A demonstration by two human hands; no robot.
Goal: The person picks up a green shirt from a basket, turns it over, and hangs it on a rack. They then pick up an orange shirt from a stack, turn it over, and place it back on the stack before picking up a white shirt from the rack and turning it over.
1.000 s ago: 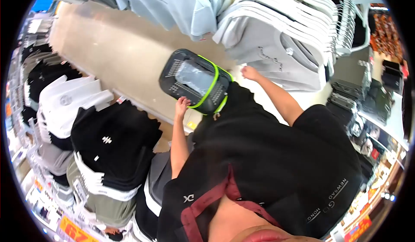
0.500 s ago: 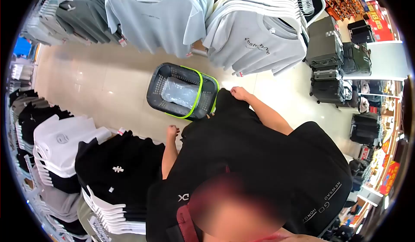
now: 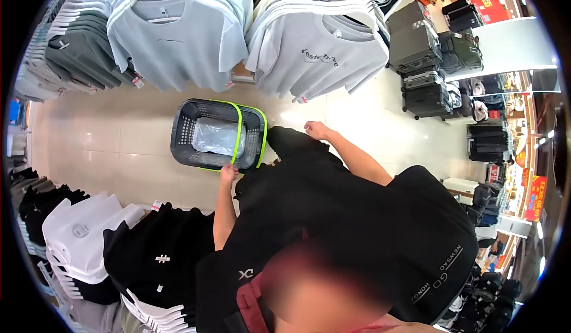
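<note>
A dark grey shopping basket [image 3: 186,132] with a lime-green rim and handle is in front of my legs. Inside it lies a clear plastic package [image 3: 217,136] with pale contents. My left hand [image 3: 228,172] overlaps the basket's near edge, by the lower end of the green handle; whether they touch cannot be made out. Its fingers look curled, with nothing visible in them. My right hand [image 3: 316,130] hangs beside my black trouser leg, right of the basket, fingers loosely apart and holding nothing visible.
Grey T-shirts [image 3: 178,41] hang on a rack ahead, beside more light grey T-shirts [image 3: 315,53]. Black T-shirts [image 3: 160,244] and white ones [image 3: 89,232] hang to the left. Suitcases [image 3: 416,47] stand on the right. Glossy tiled floor [image 3: 101,136] runs between the racks.
The basket and racks have shifted left in view. My left hand has moved up to the basket's near edge. My right hand has moved slightly left, its fingers looser.
</note>
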